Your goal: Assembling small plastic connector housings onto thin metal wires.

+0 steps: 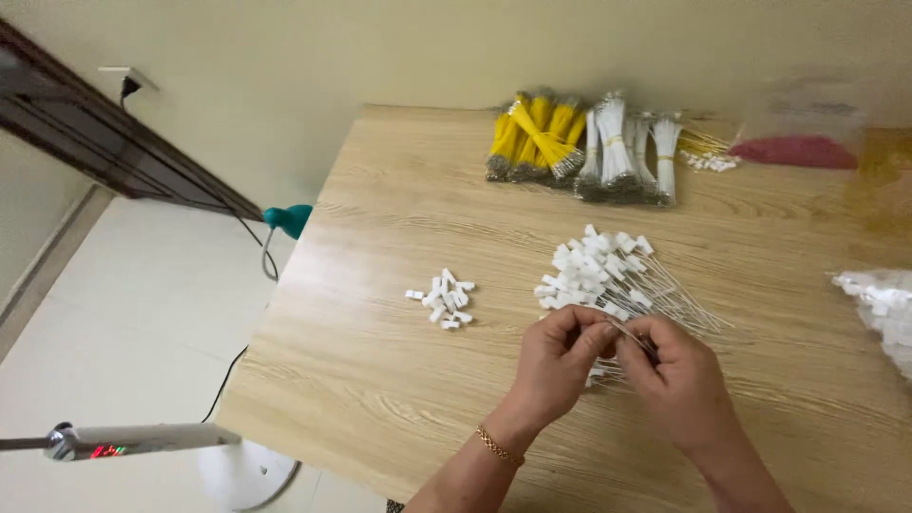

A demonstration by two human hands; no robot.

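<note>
A pale wood-grain table (399, 380) fills the view from above, set against a cream wall and a light tiled floor. At its near edge a person's left hand (556, 366) and right hand (676, 380) meet, fingertips pressed close together around a thin white wire (629, 334); both hands pinch at it, though what sits between the fingertips is too small to make out. The wire lies at the near end of a heap of white wires with white plastic connectors (603, 275), which touches the hands and spreads away toward the middle of the table.

Judging by the heaps, a good share of the work looks done and more is left: the large pile carries fitted ends, while a small cluster of loose white connectors (443, 299) lies apart to the left, and bundles of yellow wires (537, 138) and white wires (627, 152) lie tied at the far edge.

A clear bag with red contents (796, 142) lies at the far right, and another clear bag of white parts (879, 304) at the right edge. Nothing stands between the hands and the piles. A teal lamp head (288, 218) and a cable hang beyond the left edge, and a white fan (142, 439) stands on the floor.
</note>
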